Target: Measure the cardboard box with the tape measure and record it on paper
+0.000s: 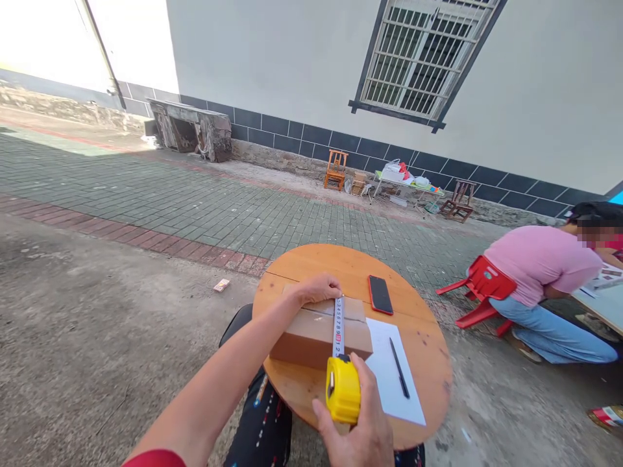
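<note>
Right hand (365,415): fingers clasped round boxy yellow tape-measure case (343,390). White numbered blade (339,324) across brown cardboard box (311,329), on round wooden table (423,353). Left hand (318,289) at blade's far end, fingers curled; pinching, cannot tell.

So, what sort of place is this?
It looks like an outdoor yard, perhaps outside someone's home. You can see green-grey brick paving, a plain pale wall with dark rectangular tiles along its lower part, and a rectangular window with white bars.
</note>
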A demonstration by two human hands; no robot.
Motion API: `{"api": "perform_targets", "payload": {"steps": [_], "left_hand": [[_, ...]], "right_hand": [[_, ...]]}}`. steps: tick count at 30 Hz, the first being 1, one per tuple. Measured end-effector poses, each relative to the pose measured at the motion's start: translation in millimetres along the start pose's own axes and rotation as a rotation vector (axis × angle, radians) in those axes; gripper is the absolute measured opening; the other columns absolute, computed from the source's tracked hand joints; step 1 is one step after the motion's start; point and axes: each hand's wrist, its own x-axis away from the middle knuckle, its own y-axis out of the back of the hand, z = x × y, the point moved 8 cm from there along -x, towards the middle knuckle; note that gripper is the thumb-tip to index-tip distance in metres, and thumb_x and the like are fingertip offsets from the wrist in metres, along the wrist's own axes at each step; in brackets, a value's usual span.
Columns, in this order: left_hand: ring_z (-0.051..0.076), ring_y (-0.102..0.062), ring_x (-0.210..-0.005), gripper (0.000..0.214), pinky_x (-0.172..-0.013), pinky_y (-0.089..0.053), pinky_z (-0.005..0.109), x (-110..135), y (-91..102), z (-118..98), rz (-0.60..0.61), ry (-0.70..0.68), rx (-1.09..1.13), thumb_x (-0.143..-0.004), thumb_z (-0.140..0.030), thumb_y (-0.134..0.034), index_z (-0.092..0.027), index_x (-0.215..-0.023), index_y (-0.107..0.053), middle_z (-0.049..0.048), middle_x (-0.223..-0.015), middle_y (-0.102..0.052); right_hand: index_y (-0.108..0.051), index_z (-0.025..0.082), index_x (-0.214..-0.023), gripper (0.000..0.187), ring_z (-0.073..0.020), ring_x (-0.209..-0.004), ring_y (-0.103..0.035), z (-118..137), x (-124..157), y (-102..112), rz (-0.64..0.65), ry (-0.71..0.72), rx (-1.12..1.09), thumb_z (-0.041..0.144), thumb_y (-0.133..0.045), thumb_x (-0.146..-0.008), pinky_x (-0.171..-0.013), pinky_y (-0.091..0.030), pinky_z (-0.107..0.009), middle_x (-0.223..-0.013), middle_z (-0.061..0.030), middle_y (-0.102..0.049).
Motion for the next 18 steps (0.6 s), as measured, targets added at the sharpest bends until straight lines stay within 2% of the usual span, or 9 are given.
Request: {"api": "perform_targets", "payload": {"steps": [5,11,15,18], "left_hand": [[0.017,-0.064,-0.083,0.026,-0.076,-0.054,0.035,-1.5,-0.3,2.2,-0.008,-0.006,0.021,-0.093,-0.038,-0.062,-0.013,-0.092,-0.065,0.0020,-0.091,-0.066],[0.016,-0.063,-0.079,0.024,-0.075,-0.052,0.034,0.4,2.0,-0.3,-0.048,-0.044,0.085,-0.092,-0.037,-0.062,-0.013,-0.086,-0.064,0.0010,-0.085,-0.065],[0.016,-0.061,-0.079,0.018,-0.074,-0.047,0.029,10.1,12.8,-10.8,-0.117,-0.090,0.134,-0.087,-0.027,-0.055,-0.014,-0.086,-0.067,0.0007,-0.081,-0.066],[0.016,-0.058,-0.077,0.024,-0.070,-0.044,0.026,20.6,20.9,-24.4,-0.149,-0.124,0.150,-0.082,-0.029,-0.050,-0.014,-0.086,-0.068,0.0008,-0.080,-0.066]], "right_hand": [[-0.044,0.018,-0.137,0.061,-0.0339,-0.114,-0.065,-3.6,1.7,0.2,0.004,-0.039,-0.012,0.051,-0.057,-0.086,-0.085,-0.058,-0.042,-0.129,-0.0155,-0.062],[-0.046,0.021,-0.137,0.065,-0.0325,-0.105,-0.070,-16.4,6.8,-6.9,0.051,-0.162,-0.088,0.044,-0.065,-0.080,-0.083,-0.060,-0.039,-0.122,-0.0119,-0.068],[-0.045,0.020,-0.139,0.062,-0.0309,-0.114,-0.065,-23.7,8.3,-11.7,0.060,-0.191,-0.196,0.038,-0.063,-0.082,-0.094,-0.055,-0.041,-0.132,-0.0120,-0.063],[-0.043,0.018,-0.140,0.061,-0.0314,-0.123,-0.059,-31.9,10.1,-10.7,0.046,-0.239,-0.267,0.038,-0.061,-0.085,-0.101,-0.050,-0.044,-0.136,-0.0146,-0.059]]}}
